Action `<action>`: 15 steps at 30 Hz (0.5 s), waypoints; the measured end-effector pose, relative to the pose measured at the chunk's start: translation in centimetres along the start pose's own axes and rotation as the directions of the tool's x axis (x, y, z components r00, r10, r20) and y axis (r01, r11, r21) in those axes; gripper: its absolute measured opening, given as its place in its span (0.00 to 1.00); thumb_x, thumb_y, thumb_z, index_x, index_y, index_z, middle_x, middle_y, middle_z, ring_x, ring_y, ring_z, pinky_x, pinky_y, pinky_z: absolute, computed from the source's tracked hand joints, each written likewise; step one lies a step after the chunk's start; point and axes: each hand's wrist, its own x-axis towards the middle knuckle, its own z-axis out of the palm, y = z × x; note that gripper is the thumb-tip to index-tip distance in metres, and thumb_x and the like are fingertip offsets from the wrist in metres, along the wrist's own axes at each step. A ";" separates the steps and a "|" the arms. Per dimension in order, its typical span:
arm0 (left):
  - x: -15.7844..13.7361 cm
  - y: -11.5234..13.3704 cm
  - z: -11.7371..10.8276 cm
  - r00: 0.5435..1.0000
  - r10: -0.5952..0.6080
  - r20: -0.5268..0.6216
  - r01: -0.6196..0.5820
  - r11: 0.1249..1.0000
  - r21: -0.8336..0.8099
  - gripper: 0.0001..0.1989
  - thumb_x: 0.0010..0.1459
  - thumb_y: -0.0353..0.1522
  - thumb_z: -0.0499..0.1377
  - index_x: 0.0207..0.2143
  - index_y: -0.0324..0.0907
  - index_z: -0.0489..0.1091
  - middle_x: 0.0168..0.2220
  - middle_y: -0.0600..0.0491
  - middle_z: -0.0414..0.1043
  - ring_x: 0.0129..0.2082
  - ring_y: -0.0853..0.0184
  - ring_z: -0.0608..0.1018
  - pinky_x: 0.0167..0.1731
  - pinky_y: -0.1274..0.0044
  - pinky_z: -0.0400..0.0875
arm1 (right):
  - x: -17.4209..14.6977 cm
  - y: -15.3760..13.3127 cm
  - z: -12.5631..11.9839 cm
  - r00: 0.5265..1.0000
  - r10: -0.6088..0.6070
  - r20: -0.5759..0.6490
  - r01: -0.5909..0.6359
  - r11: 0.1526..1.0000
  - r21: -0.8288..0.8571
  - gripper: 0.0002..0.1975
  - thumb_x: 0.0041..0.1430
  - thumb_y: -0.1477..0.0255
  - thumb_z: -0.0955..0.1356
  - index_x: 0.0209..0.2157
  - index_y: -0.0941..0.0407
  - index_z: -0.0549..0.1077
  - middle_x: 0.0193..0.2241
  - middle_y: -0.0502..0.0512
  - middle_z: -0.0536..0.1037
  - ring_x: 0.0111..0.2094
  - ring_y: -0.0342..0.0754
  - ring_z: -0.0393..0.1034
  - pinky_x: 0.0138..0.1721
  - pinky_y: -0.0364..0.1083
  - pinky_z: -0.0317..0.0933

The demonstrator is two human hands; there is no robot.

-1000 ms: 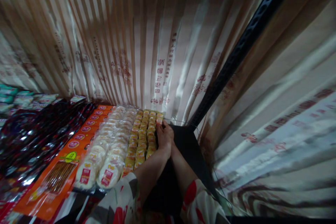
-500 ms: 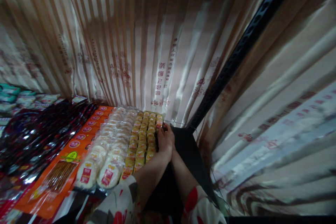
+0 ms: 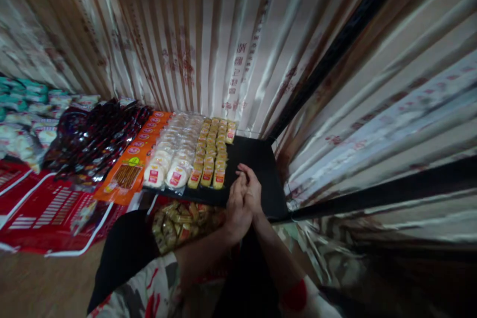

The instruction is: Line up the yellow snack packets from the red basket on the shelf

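In the head view, the only one, the left hand (image 3: 238, 206) and the right hand (image 3: 252, 190) are pressed together, palm towards palm, above the black shelf (image 3: 257, 159); the light is dim and the hands slightly blurred, so whether anything is enclosed between them cannot be told. The yellow packets (image 3: 210, 151) stand on the shelf to the left of the hands, in three close-set rows whose long axis runs from the front edge back towards the printed curtain (image 3: 219, 59). A single packet (image 3: 231, 132) occupies the far end of a fourth line, touching or just beside the third row; it lies ahead of the hands and slightly to their left, its length apparently pointing away from the person. A bare strip of shelf separates it from the fingertips. The left hand is the nearer to the front of the rows, with a narrow gap between. Beyond the rows, further left, are the white round packs (image 3: 169, 156) and the orange packs (image 3: 130, 161). More yellow packets, loosely heaped (image 3: 179, 223), are below the shelf's front edge, partly behind the left forearm.
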 end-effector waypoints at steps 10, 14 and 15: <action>-11.1 -9.3 -6.3 0.966 -0.235 0.106 0.202 0.945 0.256 0.19 0.55 0.26 0.47 0.47 0.39 0.67 0.52 0.47 0.67 0.54 0.64 0.67 0.57 0.72 0.57 | -16.2 2.7 0.6 0.937 0.165 0.308 -0.055 0.940 -0.336 0.17 0.56 0.74 0.60 0.45 0.57 0.71 0.44 0.60 0.75 0.46 0.51 0.70 0.49 0.49 0.61; -10.4 -11.2 -6.8 0.917 -0.368 0.156 0.288 0.878 0.382 0.19 0.53 0.25 0.49 0.47 0.36 0.68 0.50 0.44 0.69 0.51 0.63 0.69 0.53 0.74 0.60 | -17.1 3.5 1.9 0.906 0.235 0.351 -0.040 0.875 -0.482 0.20 0.55 0.78 0.60 0.50 0.62 0.68 0.48 0.65 0.72 0.50 0.52 0.66 0.52 0.48 0.58; -10.1 -11.3 -6.8 0.911 -0.375 0.169 0.289 0.875 0.388 0.18 0.53 0.26 0.49 0.46 0.36 0.68 0.49 0.42 0.69 0.50 0.62 0.70 0.52 0.74 0.61 | -16.9 3.5 2.2 0.906 0.231 0.356 -0.031 0.873 -0.487 0.20 0.55 0.78 0.59 0.50 0.62 0.68 0.48 0.64 0.73 0.51 0.52 0.66 0.52 0.48 0.58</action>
